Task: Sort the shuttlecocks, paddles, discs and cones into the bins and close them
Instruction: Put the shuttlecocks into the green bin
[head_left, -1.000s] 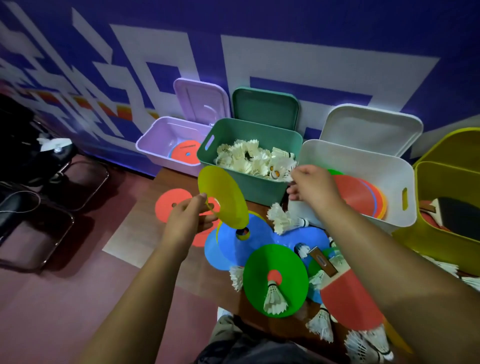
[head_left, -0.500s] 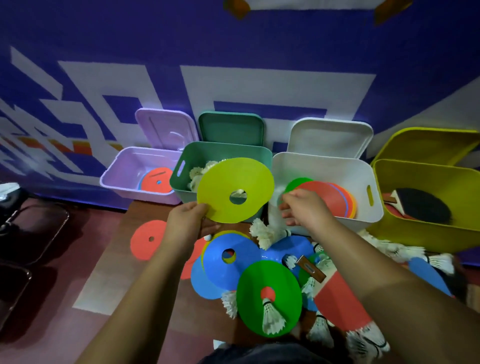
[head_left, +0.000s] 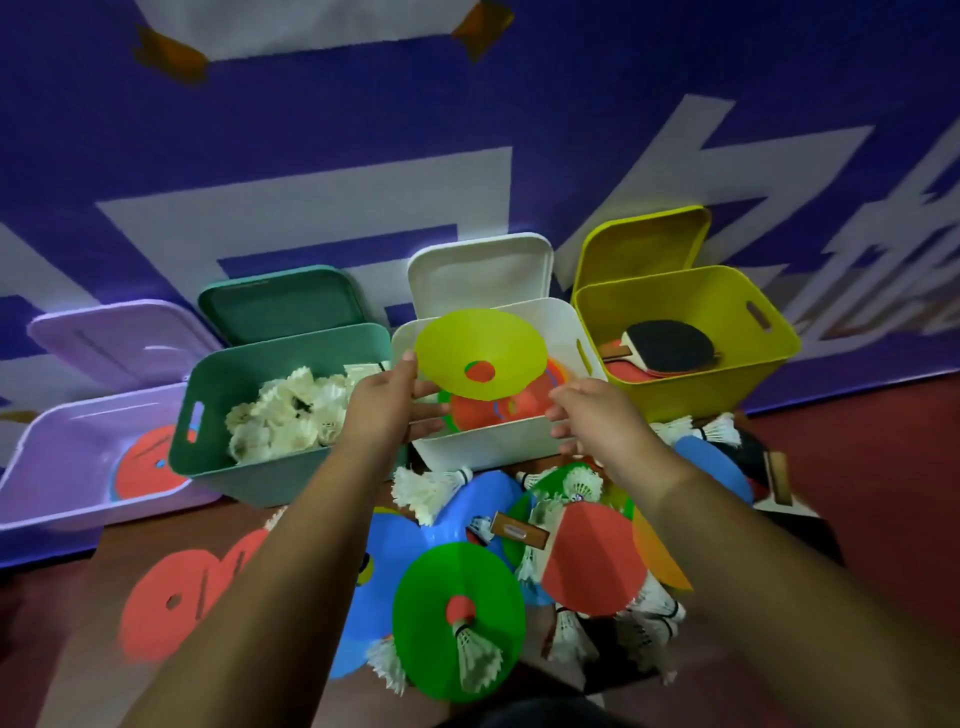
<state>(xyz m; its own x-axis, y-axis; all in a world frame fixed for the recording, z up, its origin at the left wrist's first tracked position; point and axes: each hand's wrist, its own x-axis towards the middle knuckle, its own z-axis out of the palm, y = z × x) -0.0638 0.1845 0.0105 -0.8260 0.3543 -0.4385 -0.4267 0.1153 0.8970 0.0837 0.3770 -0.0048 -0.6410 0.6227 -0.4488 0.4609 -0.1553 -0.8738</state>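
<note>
Left hand (head_left: 384, 408) pinches a shallow yellow plastic cone (head_left: 480, 345) over the white plastic bin (head_left: 483, 448) (lid up). Right hand (head_left: 589, 415) hangs slack, empty.

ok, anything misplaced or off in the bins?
Nothing stands out in the bins: shuttlecocks in the green bin, paddles in the yellow bin, cones in the white bin, a red disc in the purple bin. The only mess is the unsorted pile in front, where a stray shuttlecock lies on the green cone.
</note>
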